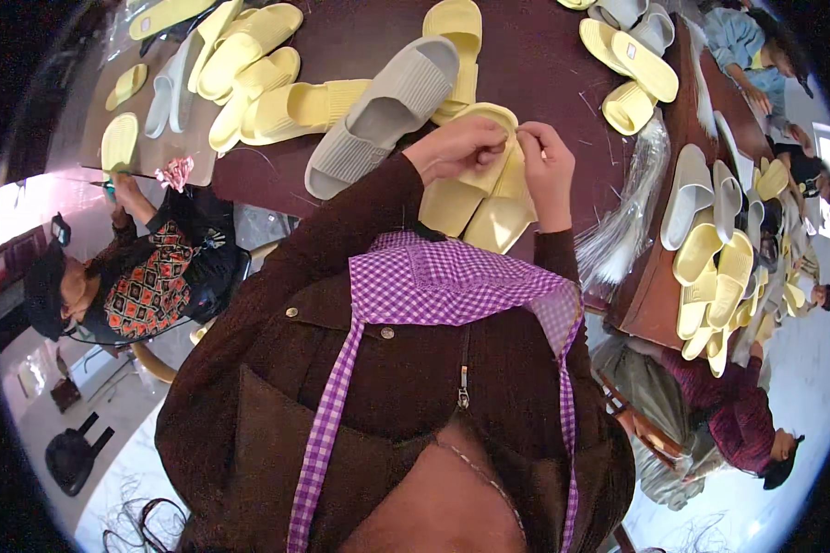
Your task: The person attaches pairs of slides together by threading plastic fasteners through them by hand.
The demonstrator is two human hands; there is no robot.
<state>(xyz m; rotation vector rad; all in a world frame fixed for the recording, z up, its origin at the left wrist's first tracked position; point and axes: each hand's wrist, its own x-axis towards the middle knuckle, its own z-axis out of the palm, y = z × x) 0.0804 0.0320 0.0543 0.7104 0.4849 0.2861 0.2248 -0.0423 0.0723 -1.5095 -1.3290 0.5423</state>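
Use the pair of yellow slippers (503,217) as your reference: it is directly in front of your body, at the near edge of the dark table (535,78), with its two slippers side by side and their near ends close to your checked apron (452,276). This position probably lets you work with both forearms drawn in. Your left hand (461,147) is at the upper left of the pair, fingers closed to a narrow pinch; your right hand (547,170) is at its upper right, fingers likewise drawn to a narrow pinch. The fingertips of both hands meet near the far end of the pair, an arrangement that suits fine work on a small spot; whether a thin strand runs between them cannot be told. The bundle of clear strands (629,226) lies to the right of the pair, near your right hand, presumably for a short reach. The grey slipper (355,143) lies to the left of the pair, beyond your left forearm, out of the way of the fingers. The loose yellow slippers (226,72) lie farther left of the pair, apparently grouped as stock within arm's reach.
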